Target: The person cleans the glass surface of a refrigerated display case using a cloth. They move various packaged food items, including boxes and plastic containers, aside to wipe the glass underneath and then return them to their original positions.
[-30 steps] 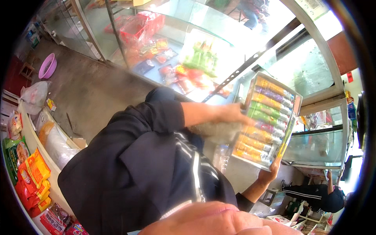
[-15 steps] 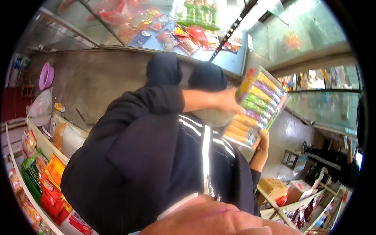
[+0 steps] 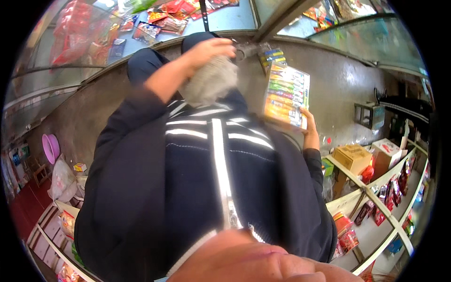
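Observation:
My right hand point(image 3: 308, 129) grips the lower right edge of a flat display box point(image 3: 285, 96). Rows of small packets in orange, green, purple and yellow fill the box. It is tilted, held out to the right of my lap. Over my knees, my left hand point(image 3: 206, 56) is closed on a fluffy grey cloth point(image 3: 211, 82) that hangs below the fingers and is slightly blurred. Just beyond the box lies a second, darker pack point(image 3: 272, 57) with yellow and blue bands, partly hidden by it.
A glass display case point(image 3: 235, 19) with snack packets runs along the far side. A person in dark clothes point(image 3: 406, 105) is at the far right, near a small grey stool point(image 3: 369, 115). Shelves with cartons point(image 3: 351, 157) stand at lower right. A pink basin point(image 3: 50, 148) is at left.
My left hand has moved away from the display box, back to the left with the cloth. The box remains in my right hand. My view has turned to the right.

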The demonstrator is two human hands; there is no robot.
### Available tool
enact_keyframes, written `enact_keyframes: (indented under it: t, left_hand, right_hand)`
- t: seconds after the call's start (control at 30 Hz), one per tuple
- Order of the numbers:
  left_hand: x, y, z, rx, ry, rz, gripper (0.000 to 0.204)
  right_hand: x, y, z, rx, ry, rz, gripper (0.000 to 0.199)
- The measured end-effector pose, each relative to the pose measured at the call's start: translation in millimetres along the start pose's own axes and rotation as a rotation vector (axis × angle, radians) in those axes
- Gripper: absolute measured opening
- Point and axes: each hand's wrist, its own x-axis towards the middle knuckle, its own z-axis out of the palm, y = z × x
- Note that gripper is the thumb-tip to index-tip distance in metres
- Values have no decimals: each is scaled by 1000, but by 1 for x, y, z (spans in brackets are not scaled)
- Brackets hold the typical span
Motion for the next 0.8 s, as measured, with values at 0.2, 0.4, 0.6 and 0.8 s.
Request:
enact_keyframes:
  t: [0.2, 0.4, 0.6, 0.8]
  left_hand:
    - [-43, -6, -74, -198, 199, 18, 51]
    - [-58, -36, -101, -423, 323, -29, 49]
    - [-63, -50, -104, -557, 331, 19, 48]
    - [-61, -54, -106, -599, 395, 52, 43]
  right_hand:
    - [24, 53, -58, 145, 183, -37, 52]
    - [50, 102, -105, -102, 466, -126, 54]
    - [42, 91, -56, -315, 303, -82, 80]
    - [70, 91, -1, -588, 46, -43, 62]
